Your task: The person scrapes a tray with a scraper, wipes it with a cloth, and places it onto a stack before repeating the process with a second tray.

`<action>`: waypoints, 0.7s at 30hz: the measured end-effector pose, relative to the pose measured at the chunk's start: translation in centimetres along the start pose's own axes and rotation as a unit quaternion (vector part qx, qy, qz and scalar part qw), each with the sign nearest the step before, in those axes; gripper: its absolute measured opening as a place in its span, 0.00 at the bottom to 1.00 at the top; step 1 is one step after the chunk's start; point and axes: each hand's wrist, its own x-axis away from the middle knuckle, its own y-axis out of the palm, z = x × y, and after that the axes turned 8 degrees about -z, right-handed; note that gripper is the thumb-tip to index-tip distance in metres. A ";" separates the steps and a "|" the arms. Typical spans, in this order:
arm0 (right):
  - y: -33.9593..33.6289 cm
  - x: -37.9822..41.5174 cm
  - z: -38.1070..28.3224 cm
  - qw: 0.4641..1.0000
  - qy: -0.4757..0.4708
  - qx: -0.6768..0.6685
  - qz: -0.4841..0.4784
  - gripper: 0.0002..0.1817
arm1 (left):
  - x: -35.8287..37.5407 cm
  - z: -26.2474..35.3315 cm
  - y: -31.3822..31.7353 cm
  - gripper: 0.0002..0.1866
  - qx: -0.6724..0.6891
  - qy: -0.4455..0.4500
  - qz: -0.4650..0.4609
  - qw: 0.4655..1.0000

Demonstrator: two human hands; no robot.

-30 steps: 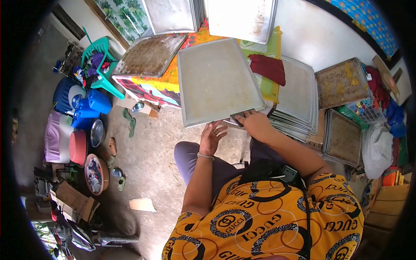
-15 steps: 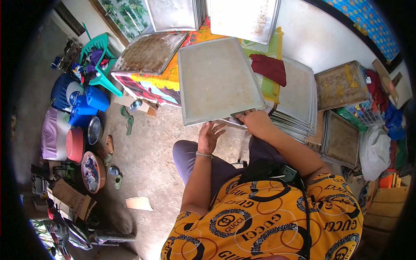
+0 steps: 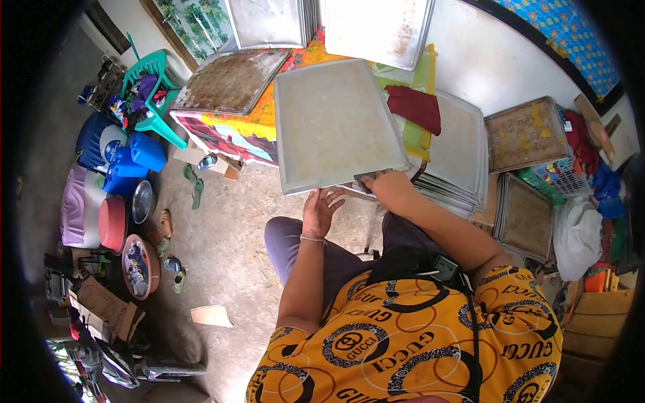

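A large flat metal tray (image 3: 339, 124), greyish on its face, lies tilted on the table with its near edge jutting toward me. My left hand (image 3: 320, 213) supports that near edge from below, its thumb side against the rim and its other fingers loosely spread. At the tray's near right corner, my right hand (image 3: 384, 187) is closed on a small dark flat piece, like a scraper (image 3: 359, 180), pressed against the rim. My fingers hide most of that piece. A folded dark red cloth (image 3: 414, 109) lies just right of the tray.
A stained tray (image 3: 232, 80) lies on the table's left, and other trays (image 3: 379, 30) stand at the back. Stacked trays (image 3: 457, 148) are at my right. A green chair (image 3: 151, 80), blue jugs (image 3: 131, 164) and basins (image 3: 142, 267) line the left floor.
The view has shifted slightly. My right hand has moved slightly at the corner, and less of the dark piece shows. My left hand stays at the rim.
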 end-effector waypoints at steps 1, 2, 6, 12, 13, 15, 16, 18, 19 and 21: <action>0.1 0.2 -0.2 1.000 0.002 0.003 -0.001 0.14 | 0.0 0.0 -0.1 0.20 0.006 0.000 -0.001 1.000; 0.1 0.3 -0.4 1.000 0.004 0.006 -0.001 0.14 | -0.1 -0.1 -0.2 0.19 0.013 0.001 -0.001 1.000; 1.3 0.3 -0.9 0.998 -0.014 0.020 0.052 0.16 | 0.1 0.0 0.1 0.18 0.027 0.011 0.008 1.000; 1.4 -5.0 1.1 0.999 -0.023 -0.006 0.041 0.23 | 0.0 0.1 0.3 0.19 0.020 -0.001 0.001 1.000; 0.8 -6.5 1.8 1.000 -0.016 -0.013 0.024 0.23 | 0.0 -0.1 0.0 0.20 0.021 -0.003 -0.007 1.000; 0.6 -7.6 2.1 0.999 -0.019 -0.020 0.023 0.21 | 0.1 -0.1 -0.3 0.20 0.020 -0.005 -0.015 1.000; 0.7 -7.6 2.2 0.999 -0.029 -0.020 0.038 0.18 | 0.2 0.0 -0.1 0.21 0.018 -0.006 -0.014 1.000; 0.4 -6.5 1.8 0.999 -0.053 -0.002 0.011 0.17 | 0.4 0.2 0.3 0.23 0.019 -0.005 -0.011 1.000; 1.2 -5.7 1.3 0.997 -0.066 0.016 0.044 0.17 | 0.6 0.5 0.6 0.24 0.013 -0.004 -0.013 1.000; 2.6 -5.2 1.1 0.989 -0.090 0.051 0.110 0.17 | 0.8 0.8 1.0 0.24 0.002 -0.003 -0.018 1.000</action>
